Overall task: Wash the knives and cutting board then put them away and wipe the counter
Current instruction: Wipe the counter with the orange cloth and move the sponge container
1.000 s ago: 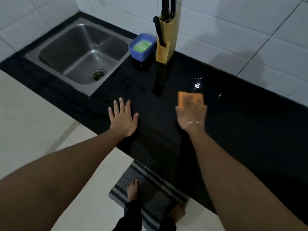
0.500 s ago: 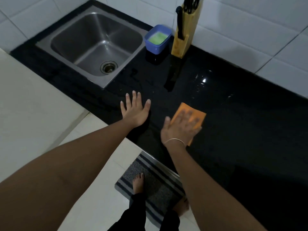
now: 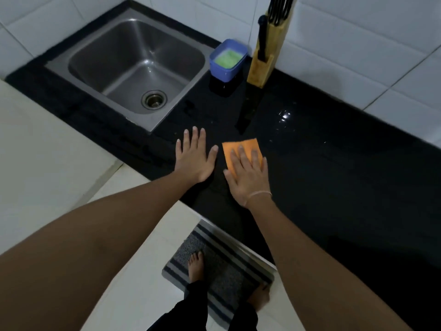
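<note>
An orange cloth (image 3: 241, 149) lies flat on the black counter (image 3: 334, 175), near its front edge. My right hand (image 3: 248, 177) presses on the cloth with straight fingers and covers its near half. My left hand (image 3: 194, 161) rests flat on the counter just left of the cloth, fingers spread. A wooden knife block (image 3: 267, 56) with black-handled knives (image 3: 278, 8) stands upright at the back wall. No cutting board is in view.
A steel sink (image 3: 133, 68) is set into the counter at the left. A blue tub (image 3: 226, 60) with a green sponge stands between sink and knife block. Water drops (image 3: 284, 115) glint on the counter. A striped mat (image 3: 214, 263) lies on the floor under my feet.
My right hand has slid the orange cloth leftward and toward the front edge, close to my left hand. The left hand has stayed flat on the counter.
</note>
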Available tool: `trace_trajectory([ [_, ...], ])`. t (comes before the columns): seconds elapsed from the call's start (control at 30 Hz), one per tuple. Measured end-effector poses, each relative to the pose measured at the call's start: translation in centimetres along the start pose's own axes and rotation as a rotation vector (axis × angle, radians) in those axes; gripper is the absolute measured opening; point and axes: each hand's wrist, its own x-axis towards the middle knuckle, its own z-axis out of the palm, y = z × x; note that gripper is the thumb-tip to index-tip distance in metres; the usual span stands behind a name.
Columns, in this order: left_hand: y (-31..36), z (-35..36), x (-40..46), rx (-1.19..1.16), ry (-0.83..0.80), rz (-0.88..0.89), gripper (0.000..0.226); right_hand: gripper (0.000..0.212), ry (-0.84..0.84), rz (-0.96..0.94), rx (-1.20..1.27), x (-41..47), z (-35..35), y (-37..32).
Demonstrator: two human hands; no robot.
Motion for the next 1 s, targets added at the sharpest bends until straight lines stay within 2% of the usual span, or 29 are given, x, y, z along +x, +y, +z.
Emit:
trace_trajectory([
  [0.13, -3.0, -1.8, 3.3, 0.104, 0.025, 0.043, 0.075, 0.064, -0.009, 0.127, 0.017, -3.2, 0.0, 3.9],
  [0.27, -5.0, -2.8, 5.5, 0.189, 0.029, 0.091, 0.075, 0.065, 0.01, 0.409, 0.061, -3.4, -0.1, 6.4],
  [0.43, -5.9, -1.8, 5.4, 0.208, 0.104, 0.132, 0.077, 0.066, 0.014, 0.686, 0.162, 3.2, -2.0, 8.4],
  [0.6, -5.8, -1.2, 6.3, 0.251, 0.167, 0.174, 0.078, 0.074, 0.05, 0.786, 0.179, 12.7, -3.8, 9.3],
  [0.7, -5.6, -1.6, 6.5, 0.261, 0.161, 0.177, 0.078, 0.073, 0.023, 0.703, 0.171, 16.3, -4.7, 6.8],
  [0.87, -5.0, -2.0, 6.2, 0.268, 0.138, 0.163, 0.077, 0.069, 0.01, 0.308, 0.084, 14.0, -2.8, -0.3],
  [1.0, -5.1, -2.3, 6.3, 0.285, 0.133, 0.14, 0.077, 0.069, 0.006, 0.18, 0.025, 12.4, -2.1, 0.1],
])
